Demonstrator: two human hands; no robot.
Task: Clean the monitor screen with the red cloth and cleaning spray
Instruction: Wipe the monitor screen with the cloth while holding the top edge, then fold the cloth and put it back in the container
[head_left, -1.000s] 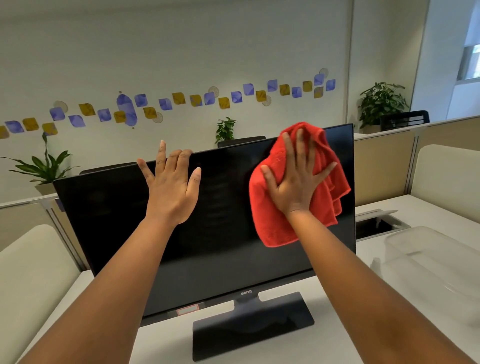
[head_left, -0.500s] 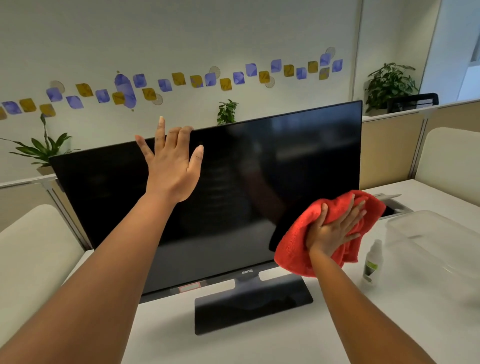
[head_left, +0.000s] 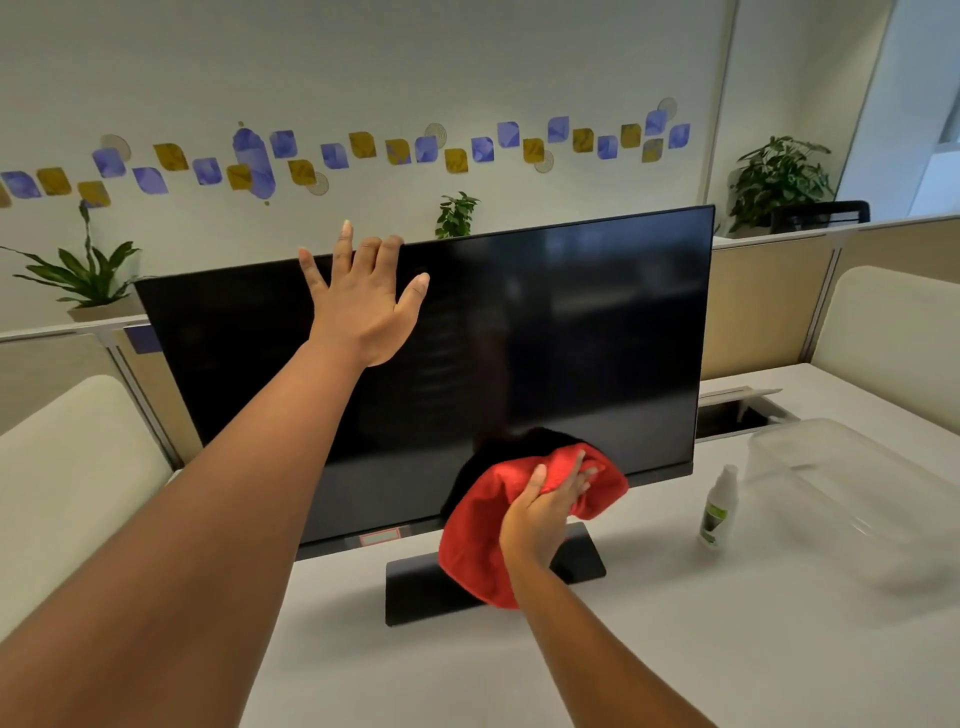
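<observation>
A black monitor (head_left: 571, 322) with a dark screen stands on its flat black base on the white desk. My left hand (head_left: 363, 301) lies flat with fingers spread against the screen's upper edge, left of centre. My right hand (head_left: 545, 514) presses the red cloth (head_left: 478, 540) against the lower middle of the screen, just above the stand; the cloth hangs over the bottom bezel. A small white cleaning spray bottle (head_left: 719, 506) with a green label stands upright on the desk to the right of the monitor, untouched.
A clear plastic bin (head_left: 852, 499) sits on the desk (head_left: 727, 649) at the right, beside the spray bottle. An open cable hatch (head_left: 737, 410) lies behind it. Beige partitions and potted plants line the back; padded panels flank both sides.
My right hand has swept the red cloth from the screen's upper right down to the lower right, then leftward to the lower middle. My left hand has stayed on the top edge.
</observation>
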